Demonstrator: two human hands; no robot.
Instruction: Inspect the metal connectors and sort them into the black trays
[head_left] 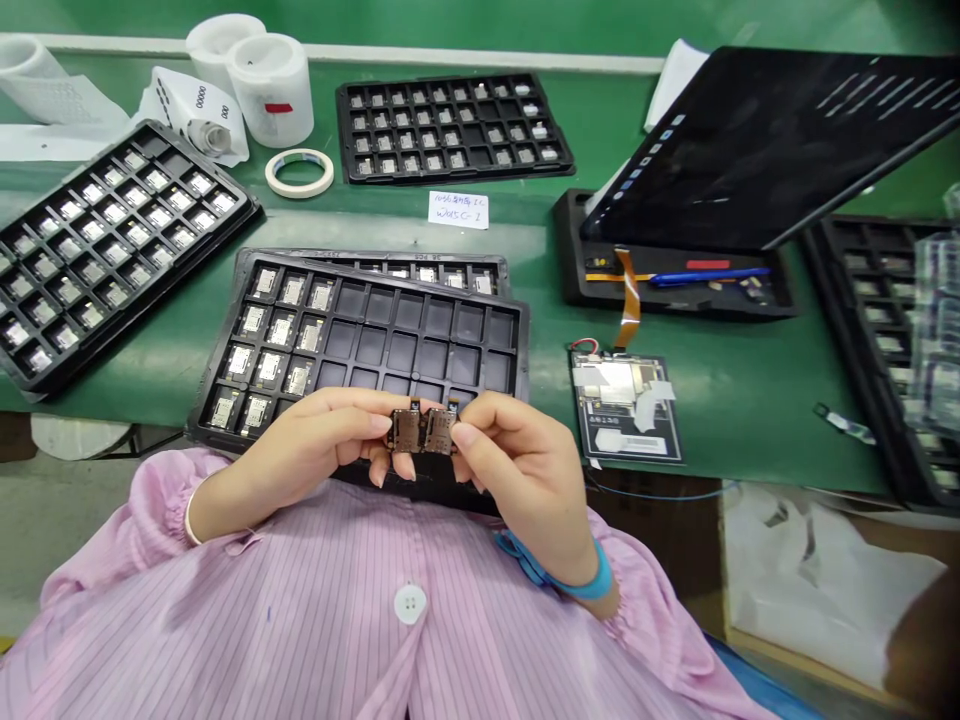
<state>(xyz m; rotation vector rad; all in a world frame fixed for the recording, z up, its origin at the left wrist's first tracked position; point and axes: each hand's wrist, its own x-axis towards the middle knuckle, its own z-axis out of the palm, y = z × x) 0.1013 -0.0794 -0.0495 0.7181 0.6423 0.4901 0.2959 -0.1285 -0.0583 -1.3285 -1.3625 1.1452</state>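
Observation:
Between thumb and fingers, my left hand (pixel 322 430) pinches a small circuit board with a metal card slot (pixel 406 431). My right hand (pixel 517 450) pinches a second such circuit board (pixel 439 431) by its outer edge. The two boards are side by side, edges close together; whether they touch or are joined I cannot tell. Each has a short dark tab on top. Both hands are over the near edge of a black compartment tray (pixel 405 300), whose left columns hold similar boards. Another black tray (pixel 495 270) lies partly hidden beneath it.
Filled trays stand at left (pixel 45 375) and back (pixel 457 175). Behind are tape (pixel 300 190), film rolls (pixel 270 95) and a label (pixel 458 210). At right, a dark screen (pixel 750 150) leans in a black box (pixel 679 300), cabled to a device (pixel 628 410).

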